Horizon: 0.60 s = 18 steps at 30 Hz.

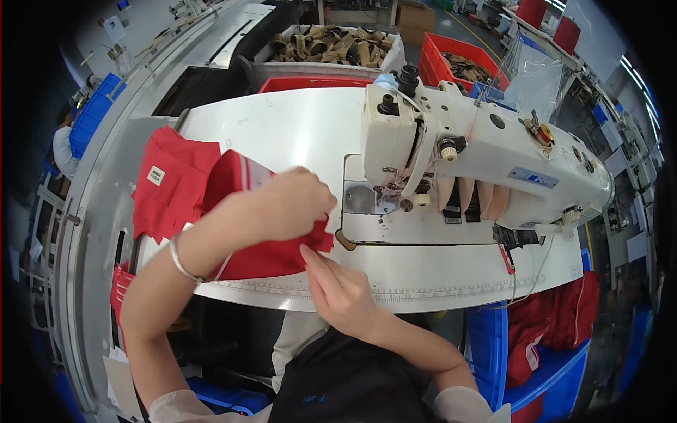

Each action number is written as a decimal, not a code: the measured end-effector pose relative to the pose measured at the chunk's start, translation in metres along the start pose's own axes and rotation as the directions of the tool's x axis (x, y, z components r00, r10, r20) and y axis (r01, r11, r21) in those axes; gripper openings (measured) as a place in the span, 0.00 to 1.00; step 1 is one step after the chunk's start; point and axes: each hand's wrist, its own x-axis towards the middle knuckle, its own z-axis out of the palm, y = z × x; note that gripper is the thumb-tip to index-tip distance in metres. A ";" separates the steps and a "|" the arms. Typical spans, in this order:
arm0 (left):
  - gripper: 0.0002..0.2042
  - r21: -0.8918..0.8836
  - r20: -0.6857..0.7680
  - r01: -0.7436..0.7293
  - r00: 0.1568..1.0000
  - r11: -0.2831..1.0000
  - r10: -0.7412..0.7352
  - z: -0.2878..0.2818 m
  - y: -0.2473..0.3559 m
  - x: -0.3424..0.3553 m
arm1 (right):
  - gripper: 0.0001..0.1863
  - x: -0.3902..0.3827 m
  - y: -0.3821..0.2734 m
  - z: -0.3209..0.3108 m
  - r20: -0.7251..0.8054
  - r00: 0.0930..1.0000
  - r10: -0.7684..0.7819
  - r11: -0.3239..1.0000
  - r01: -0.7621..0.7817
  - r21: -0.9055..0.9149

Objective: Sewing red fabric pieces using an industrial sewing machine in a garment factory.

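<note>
Head view: a worker's left hand lies closed over a folded piece of red cloth on the white counter, its grip pinching the fabric near the cloth's 3 o'clock edge. The right hand comes up from 6 o'clock, fingertips pressed to the cloth's lower corner; whether that grip is closed on the fabric or only touching it cannot be told. A silver bracelet circles the left wrist. The cloth's leading edge sits just beside the metal plate under the needle of the white sewing machine, which fills the counter toward 3 o'clock. A stack of red pieces lies at 9 o'clock, reaching the counter's left edge. Bare counter stretches toward 12 o'clock, behind the hands. Beyond it sit a bin of tan straps and a red crate. A blue bin holding red garments stands at 4 o'clock, below the counter's near edge.
</note>
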 end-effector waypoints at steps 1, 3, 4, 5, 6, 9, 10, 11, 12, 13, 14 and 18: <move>0.05 0.023 0.007 -0.008 1.000 1.000 0.008 0.021 0.004 0.003 | 0.23 -0.012 0.005 -0.005 0.008 1.000 0.005 1.000 -0.005 0.015; 0.04 -0.252 0.008 -0.014 1.000 0.968 0.016 0.055 -0.005 0.014 | 0.24 -0.034 0.021 -0.029 0.317 0.937 -0.148 0.977 0.188 -0.100; 0.05 -0.496 0.006 -0.023 1.000 0.868 0.030 0.065 -0.009 0.022 | 0.20 -0.039 0.032 -0.038 0.359 0.906 -0.225 0.927 0.313 -0.208; 0.05 -0.507 0.014 -0.035 0.999 0.861 0.049 0.072 -0.011 0.030 | 0.20 -0.040 0.040 -0.048 0.364 0.910 -0.201 0.931 0.293 -0.219; 0.04 -0.584 -0.037 -0.024 0.999 0.811 0.004 0.077 -0.011 0.037 | 0.18 -0.037 0.045 -0.058 0.467 0.844 -0.265 0.860 0.426 -0.281; 0.05 -0.670 -0.069 0.026 0.993 0.742 -0.096 0.078 -0.015 0.054 | 0.15 -0.019 0.065 -0.071 0.611 0.703 -0.364 0.696 0.642 -0.323; 0.05 -0.687 -0.128 0.025 0.980 0.726 -0.155 0.081 -0.016 0.057 | 0.15 -0.009 0.071 -0.073 0.621 0.672 -0.403 0.695 0.666 -0.271; 0.06 -0.704 -0.183 0.026 0.959 0.710 -0.217 0.082 -0.016 0.058 | 0.16 -0.005 0.078 -0.073 0.627 0.641 -0.442 0.692 0.689 -0.217; 0.06 -0.708 -0.174 0.032 0.960 0.706 -0.218 0.076 -0.016 0.058 | 0.16 -0.013 0.081 -0.071 0.625 0.680 -0.383 0.719 0.645 -0.260; 0.06 -0.663 -0.207 0.011 0.958 0.749 -0.197 0.070 -0.014 0.057 | 0.16 -0.016 0.086 -0.071 0.628 0.682 -0.374 0.730 0.634 -0.254; 0.07 -0.614 -0.238 -0.011 0.956 0.789 -0.172 0.069 -0.016 0.058 | 0.17 -0.019 0.090 -0.070 0.615 0.702 -0.359 0.762 0.601 -0.242; 0.09 -0.525 -0.291 0.000 0.940 0.851 -0.180 0.074 -0.020 0.055 | 0.19 -0.017 0.089 -0.076 0.623 0.706 -0.337 0.790 0.572 -0.221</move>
